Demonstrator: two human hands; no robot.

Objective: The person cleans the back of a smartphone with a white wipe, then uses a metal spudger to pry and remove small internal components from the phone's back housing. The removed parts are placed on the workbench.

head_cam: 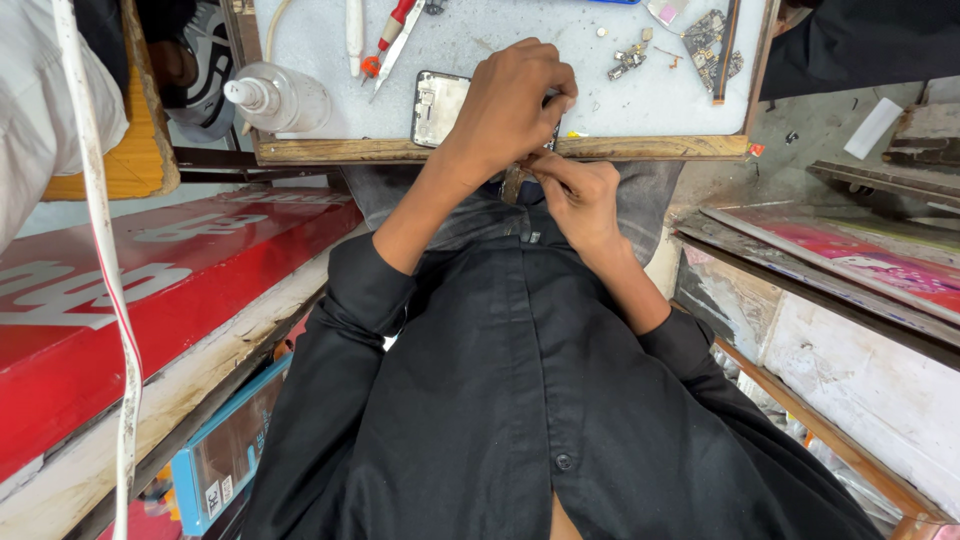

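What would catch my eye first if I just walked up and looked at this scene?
Probably the two hands meeting at the near edge of the wooden-framed work tray: the left hand rests over an opened phone, and the right hand pinches something too small to tell. Next, the black shirt filling the foreground, and the red board on the left.

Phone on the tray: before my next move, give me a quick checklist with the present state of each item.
1. Opened phone lies flat on the work tray: ok.
2. Left hand rests over the phone's right side: ok.
3. What the right hand has in its grip at the tray's wooden edge: cannot tell.
4. Loose small parts lie apart from both hands: ok.
5. Red-handled tool and white bottle sit clear of the phone: ok.
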